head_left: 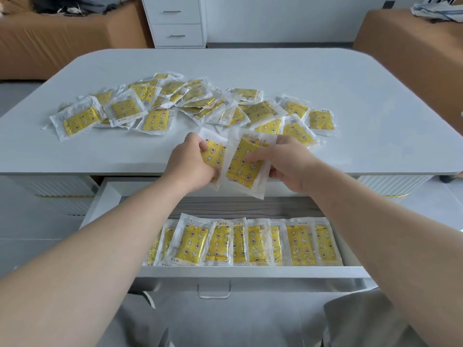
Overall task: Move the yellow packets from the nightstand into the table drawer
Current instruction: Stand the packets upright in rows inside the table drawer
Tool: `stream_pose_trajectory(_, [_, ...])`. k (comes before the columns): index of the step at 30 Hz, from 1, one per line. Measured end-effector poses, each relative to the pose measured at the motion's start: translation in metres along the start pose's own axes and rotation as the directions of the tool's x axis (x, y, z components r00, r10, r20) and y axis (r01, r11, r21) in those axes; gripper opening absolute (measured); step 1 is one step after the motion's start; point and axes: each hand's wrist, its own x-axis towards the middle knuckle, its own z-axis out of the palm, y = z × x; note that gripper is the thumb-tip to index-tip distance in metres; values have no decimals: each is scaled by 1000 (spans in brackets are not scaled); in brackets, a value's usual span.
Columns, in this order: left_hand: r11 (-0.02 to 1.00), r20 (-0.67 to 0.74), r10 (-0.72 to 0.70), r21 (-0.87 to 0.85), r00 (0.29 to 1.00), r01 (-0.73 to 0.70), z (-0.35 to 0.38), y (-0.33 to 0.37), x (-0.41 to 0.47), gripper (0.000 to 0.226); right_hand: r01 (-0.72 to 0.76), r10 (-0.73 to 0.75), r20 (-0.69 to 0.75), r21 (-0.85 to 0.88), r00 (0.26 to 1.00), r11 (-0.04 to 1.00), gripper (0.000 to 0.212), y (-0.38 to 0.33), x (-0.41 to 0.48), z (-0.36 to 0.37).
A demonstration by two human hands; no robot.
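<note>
Packets in hand point(241, 169): two, overlapping, above the table's front edge, long axes running away from you.
Left hand point(193, 166): fingers curled round the rear packet.
Right hand point(288, 166): pinching the front packet.
Drawer point(250, 271): open directly below, toward you. Both hands are equally near.
Drawer row point(250, 242): packets side by side, same long axis, so probably just lower yours.
Pile point(175, 106): on the tabletop point(350, 96), beyond your hands.

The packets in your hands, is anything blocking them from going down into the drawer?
Nothing visible does. The left hand and right hand hold packets just above the open drawer, whose far part is bare.
</note>
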Motion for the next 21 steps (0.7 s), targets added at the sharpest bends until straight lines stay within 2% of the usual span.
stream_pose_trajectory(4, [999,54,-17,-39,998,19,-15,-13,-4,47,-12,28,173,-94,984,996,35,5,-4,11])
stream_pose_trajectory(7, [994,153,-67,-74,986,79,-32,-26,-13,36,-5,56,239,-208,969,978,34,11,-8,18])
stream_pose_trajectory(11, [966,256,-250,0,934,259,-42,-57,-21,26,-7,103,241,-369,965,929,28,22,-10,33])
stream_pose_trajectory(15, [858,305,-505,79,807,507,-26,-97,-26,22,-16,129,212,-468,969,884,28,30,-14,45])
stream_pose_trajectory(19, [792,302,-605,133,737,595,-5,-136,-31,20,-14,125,190,-498,974,867,28,37,-16,53])
stream_pose_trajectory(21, [798,311,-599,160,738,581,3,-146,-36,25,-10,124,186,-516,975,856,28,39,-15,54])
